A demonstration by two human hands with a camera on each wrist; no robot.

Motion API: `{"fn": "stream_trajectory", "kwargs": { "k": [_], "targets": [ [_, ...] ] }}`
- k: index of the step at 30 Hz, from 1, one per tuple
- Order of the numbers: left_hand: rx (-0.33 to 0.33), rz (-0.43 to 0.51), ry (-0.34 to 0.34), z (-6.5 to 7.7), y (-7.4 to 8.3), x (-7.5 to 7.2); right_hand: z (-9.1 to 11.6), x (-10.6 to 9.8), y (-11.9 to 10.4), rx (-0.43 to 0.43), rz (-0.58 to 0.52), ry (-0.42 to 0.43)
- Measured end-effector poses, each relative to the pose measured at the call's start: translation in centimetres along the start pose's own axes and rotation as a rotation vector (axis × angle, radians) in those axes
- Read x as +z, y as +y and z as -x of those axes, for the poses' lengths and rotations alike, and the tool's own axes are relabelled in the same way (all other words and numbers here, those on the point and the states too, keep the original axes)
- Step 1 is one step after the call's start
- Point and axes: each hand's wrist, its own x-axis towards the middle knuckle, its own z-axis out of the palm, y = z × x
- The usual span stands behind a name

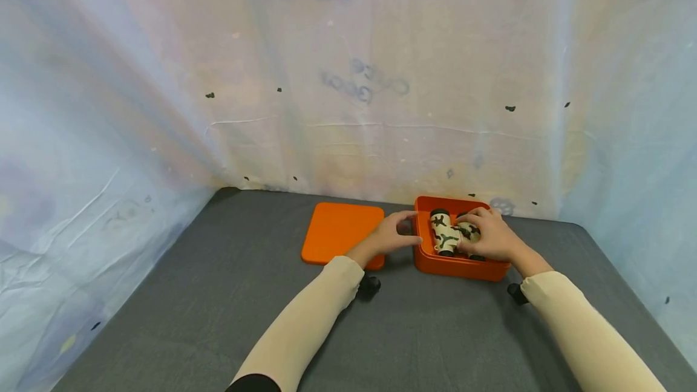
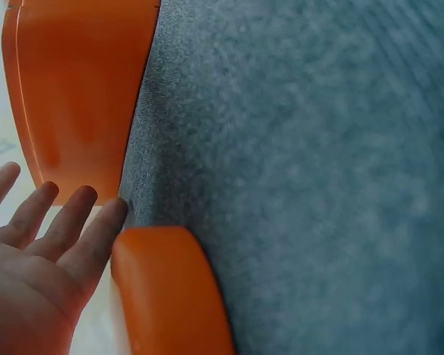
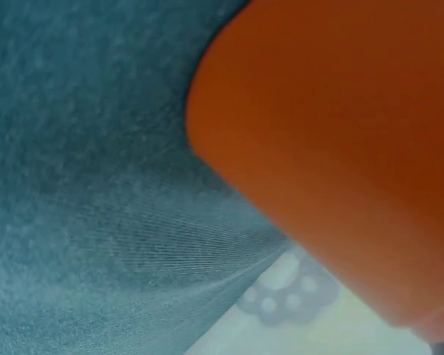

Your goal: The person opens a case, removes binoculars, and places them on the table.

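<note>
gripping the cream camouflage-patterned binoculars [image 1: 445,236], inside the red-orange rectangular plastic box [image 1: 457,267], with the curled right hand [image 1: 492,236]; holding nothing with the left hand [image 1: 389,235], loosely spread by the box's left wall; might slip from such one-sided pinching, or catch on the rim if tilted

Head view bright, evenly lit, mostly sharp; soft shadows on grey tabletop [image 1: 435,349] beside sleeves [image 1: 588,331], around 4 and 6 o'clock. Pale sheen streak down backdrop sheet [image 1: 566,41], 2 o'clock. Left wrist dimmer, bluish, tabletop blurred toward 3 o'clock. Right wrist soft throughout: orange box [image 3: 333,126] dark at 2 o'clock, paler toward 4; paw print [image 3: 290,292] hazy, 5 o'clock.
</note>
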Motion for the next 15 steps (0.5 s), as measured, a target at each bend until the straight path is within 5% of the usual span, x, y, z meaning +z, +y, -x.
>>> {"fn": "stream_trajectory", "kwargs": {
  "k": [7, 15],
  "targets": [
    [-0.029, -0.048, 0.008, 0.09, -0.02, 0.41, -0.11, 0.53, -0.06, 0.016, 0.056, -0.010],
    [-0.014, 0.040, -0.024, 0.00, 0.17, 0.69, 0.14, 0.55, 0.05, 0.008, 0.042, -0.013]
  ]
}}
